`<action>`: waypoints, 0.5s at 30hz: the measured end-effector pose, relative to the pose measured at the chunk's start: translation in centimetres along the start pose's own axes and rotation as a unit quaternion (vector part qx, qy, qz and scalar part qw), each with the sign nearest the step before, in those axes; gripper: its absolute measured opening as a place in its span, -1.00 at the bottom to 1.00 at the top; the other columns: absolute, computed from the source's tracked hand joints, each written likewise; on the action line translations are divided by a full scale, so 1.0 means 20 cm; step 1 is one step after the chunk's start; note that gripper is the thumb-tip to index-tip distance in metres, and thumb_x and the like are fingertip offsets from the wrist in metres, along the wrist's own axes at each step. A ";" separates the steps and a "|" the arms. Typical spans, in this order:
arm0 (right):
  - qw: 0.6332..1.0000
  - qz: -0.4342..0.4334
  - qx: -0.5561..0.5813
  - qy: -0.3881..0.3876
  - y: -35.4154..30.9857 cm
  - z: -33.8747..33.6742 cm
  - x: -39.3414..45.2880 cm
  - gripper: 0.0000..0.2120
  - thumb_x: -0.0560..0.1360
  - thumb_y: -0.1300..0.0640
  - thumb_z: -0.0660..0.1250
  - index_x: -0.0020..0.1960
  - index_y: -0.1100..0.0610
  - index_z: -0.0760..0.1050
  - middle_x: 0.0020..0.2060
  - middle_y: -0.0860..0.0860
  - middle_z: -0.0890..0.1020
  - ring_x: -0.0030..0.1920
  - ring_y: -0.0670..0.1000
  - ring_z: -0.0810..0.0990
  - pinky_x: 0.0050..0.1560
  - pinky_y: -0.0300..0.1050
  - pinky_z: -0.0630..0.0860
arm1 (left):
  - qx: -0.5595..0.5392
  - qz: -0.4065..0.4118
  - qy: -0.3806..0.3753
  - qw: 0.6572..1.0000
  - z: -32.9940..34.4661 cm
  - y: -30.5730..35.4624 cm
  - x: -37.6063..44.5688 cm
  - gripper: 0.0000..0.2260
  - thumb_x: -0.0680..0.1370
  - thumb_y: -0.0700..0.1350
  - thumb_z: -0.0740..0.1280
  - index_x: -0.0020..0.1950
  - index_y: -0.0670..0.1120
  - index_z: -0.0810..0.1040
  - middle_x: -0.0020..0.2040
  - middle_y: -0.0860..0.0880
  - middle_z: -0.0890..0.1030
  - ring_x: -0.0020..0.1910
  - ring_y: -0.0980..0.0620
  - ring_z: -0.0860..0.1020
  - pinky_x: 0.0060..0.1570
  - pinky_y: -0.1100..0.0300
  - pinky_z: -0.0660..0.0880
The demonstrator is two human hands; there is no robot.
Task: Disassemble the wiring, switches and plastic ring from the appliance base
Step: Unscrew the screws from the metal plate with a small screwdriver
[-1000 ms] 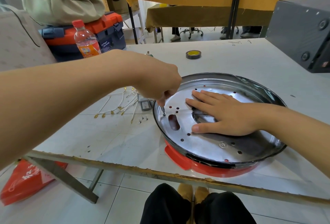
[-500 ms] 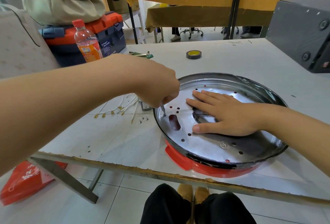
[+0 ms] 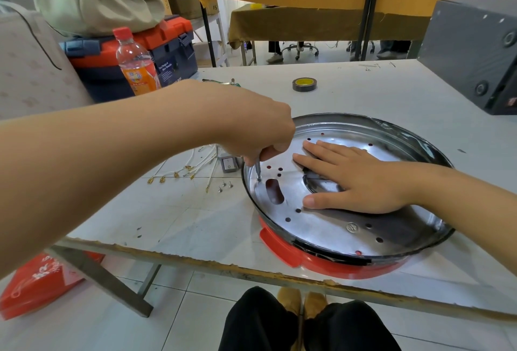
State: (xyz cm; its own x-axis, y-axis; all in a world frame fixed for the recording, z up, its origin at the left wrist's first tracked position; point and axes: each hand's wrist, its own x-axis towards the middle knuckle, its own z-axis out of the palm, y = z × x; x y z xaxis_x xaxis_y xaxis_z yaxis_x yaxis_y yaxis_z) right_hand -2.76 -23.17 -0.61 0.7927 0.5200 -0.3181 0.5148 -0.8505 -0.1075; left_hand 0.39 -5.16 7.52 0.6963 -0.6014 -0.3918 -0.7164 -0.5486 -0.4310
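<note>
table (image 3: 363,104); appliance base (image 3: 349,266); wires (image 3: 195,167); tape (image 3: 304,84)

The curled left hand (image 3: 260,132) hides the handle of a thin metal screwdriver (image 3: 258,171), only its shaft showing. The flat right hand (image 3: 355,180) covers part of the round silver metal base plate's (image 3: 321,227) central opening. A grey box (image 3: 475,51) at the table's far right corner is cut off by the frame.

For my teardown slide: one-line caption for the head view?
Left hand drives a screwdriver into the metal base; right hand presses it flat.
</note>
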 end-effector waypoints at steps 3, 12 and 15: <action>1.000 -0.002 0.002 0.002 0.00 0.00 0.00 -0.12 0.27 -0.48 -0.16 0.49 -0.21 -0.35 0.49 -0.16 -0.36 0.48 -0.11 -0.36 0.44 -0.09 -0.30 | -0.031 -0.003 -0.010 0.999 -0.01 0.00 0.01 -0.81 0.47 -0.15 0.43 -0.30 -0.01 0.49 -0.35 0.10 0.44 -0.38 0.15 0.39 -0.41 0.31 0.28; 1.000 -0.009 0.011 0.009 0.02 0.01 0.01 -0.11 0.25 -0.51 -0.17 0.48 -0.22 -0.34 0.48 -0.18 -0.35 0.48 -0.14 -0.37 0.44 -0.09 -0.30 | -0.055 -0.024 -0.040 0.997 -0.01 -0.01 0.00 -0.72 0.55 -0.02 0.33 -0.34 -0.05 0.46 -0.40 0.04 0.43 -0.44 0.11 0.37 -0.43 0.31 0.23; 1.000 -0.012 0.013 0.012 0.02 0.01 0.01 -0.11 0.24 -0.51 -0.18 0.48 -0.23 -0.34 0.48 -0.18 -0.35 0.47 -0.14 -0.37 0.44 -0.08 -0.30 | -0.037 -0.032 -0.053 0.997 0.00 -0.01 0.00 -0.69 0.59 0.01 0.25 -0.30 -0.09 0.47 -0.40 0.01 0.41 -0.46 0.11 0.33 -0.45 0.29 0.19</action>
State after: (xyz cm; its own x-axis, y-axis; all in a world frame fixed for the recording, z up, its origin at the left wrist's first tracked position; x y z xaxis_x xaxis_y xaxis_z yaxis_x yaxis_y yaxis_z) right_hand -2.52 -23.43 -0.97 0.7875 0.5422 -0.2932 0.5255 -0.8391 -0.1403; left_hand 0.52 -5.15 7.60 0.7392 -0.5013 -0.4498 -0.6683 -0.6284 -0.3980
